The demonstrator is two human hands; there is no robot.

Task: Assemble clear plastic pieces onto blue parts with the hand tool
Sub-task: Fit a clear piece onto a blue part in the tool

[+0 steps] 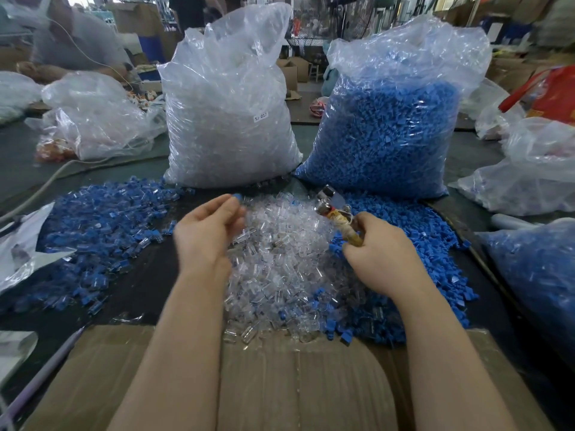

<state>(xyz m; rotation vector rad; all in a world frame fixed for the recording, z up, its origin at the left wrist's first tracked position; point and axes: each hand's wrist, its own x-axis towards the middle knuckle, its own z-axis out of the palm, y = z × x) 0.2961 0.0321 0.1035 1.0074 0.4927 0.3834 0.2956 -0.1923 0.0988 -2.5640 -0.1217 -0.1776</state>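
Observation:
My left hand [207, 230] hovers over the heap of clear plastic pieces [280, 259] in the middle of the table and pinches a small blue part [237, 197] at its fingertips. My right hand [378, 248] grips the taped handle of the metal hand tool [329, 202], whose shiny head points up and left above the clear heap. Loose blue parts [420, 244] lie in a pile to the right. A spread of joined blue-and-clear pieces [102, 231] covers the table on the left.
A tall bag of clear pieces [227, 119] and a tall bag of blue parts [392, 126] stand at the back. More plastic bags [535, 181] crowd both sides. A cardboard sheet [280, 384] lies under my forearms. Another person's arm [46, 70] rests far left.

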